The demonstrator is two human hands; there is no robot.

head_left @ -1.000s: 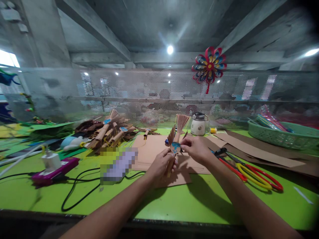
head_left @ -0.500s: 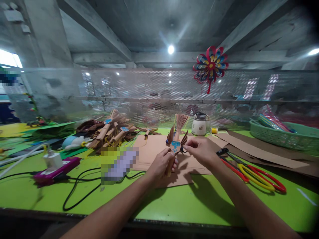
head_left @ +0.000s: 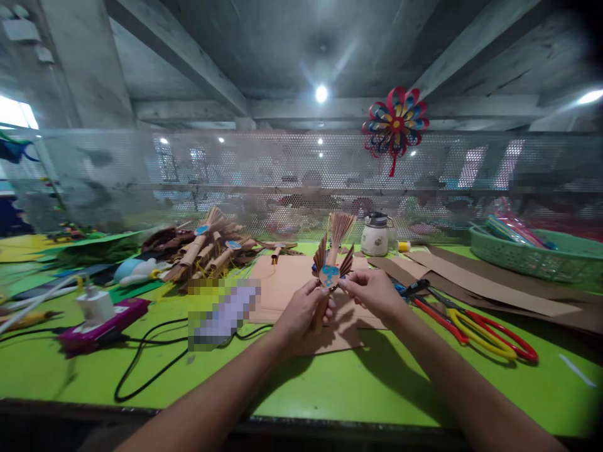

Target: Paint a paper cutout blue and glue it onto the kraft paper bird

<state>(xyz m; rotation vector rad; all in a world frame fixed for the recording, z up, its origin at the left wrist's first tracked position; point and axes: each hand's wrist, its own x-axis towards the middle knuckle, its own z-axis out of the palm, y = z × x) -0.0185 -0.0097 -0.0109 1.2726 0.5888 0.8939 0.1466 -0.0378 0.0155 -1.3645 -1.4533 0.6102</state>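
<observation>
My left hand (head_left: pixel 306 309) is wrapped round the lower part of a brown paper figure (head_left: pixel 331 275), which has pleated side wings, a fanned pleated top and a blue pattern on its front. The figure stands upright above brown paper sheets (head_left: pixel 273 292). At its right side, my right hand (head_left: pixel 372 292) has thumb and forefinger pinched together by the edge of the patterned front. Whatever lies between those fingertips is too small to make out.
Scissors with red and yellow handles (head_left: pixel 490 333) lie at the right, before a green basket (head_left: pixel 541 257). A white jar (head_left: pixel 375 237) stands behind. Several paper figures (head_left: pixel 207 251), a purple power strip (head_left: pixel 101 326) and black cables are at the left.
My right hand has moved slightly left and closer to the figure's front, its fingertips now against its right edge. My left hand keeps its hold. The view has shifted slightly.
</observation>
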